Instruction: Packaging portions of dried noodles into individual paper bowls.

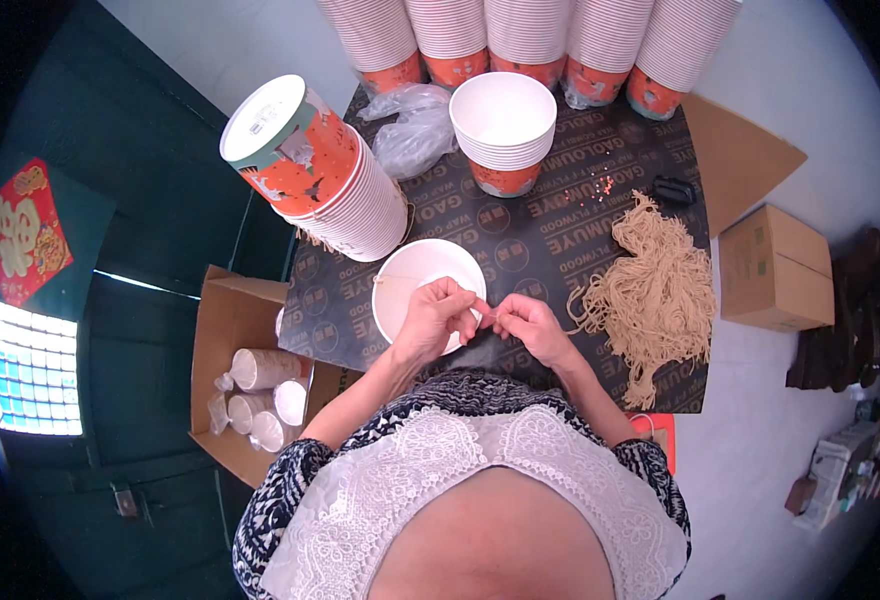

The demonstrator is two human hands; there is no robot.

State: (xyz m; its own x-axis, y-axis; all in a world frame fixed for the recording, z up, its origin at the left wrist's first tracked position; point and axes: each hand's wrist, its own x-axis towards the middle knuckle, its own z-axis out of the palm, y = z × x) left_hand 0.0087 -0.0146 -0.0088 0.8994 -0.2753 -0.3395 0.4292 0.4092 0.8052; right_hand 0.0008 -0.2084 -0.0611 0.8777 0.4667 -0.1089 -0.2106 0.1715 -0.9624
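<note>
A white paper bucket (400, 300) stands at the near edge of the dark table, its open mouth facing up. A short piece of beige cord shows at the bucket's left inner wall. Over the bucket's right side, my left hand (436, 318) is closed in a pinch. Just right of the rim my right hand (530, 326) pinches too, its fingertips almost meeting those of the left. Whatever lies between the fingertips is too small to make out. To the right of my right hand lies a loose heap of beige cords (660, 295).
A short stack of white buckets (505, 120) stands mid-table; a tall, tilted stack (330, 175) is at left. More stacks (530, 40) line the back beside a crumpled plastic bag (410, 130). Small orange bits (603, 184) and a black object (674, 190) lie right. An open carton (230, 420) holds wrapped stacks.
</note>
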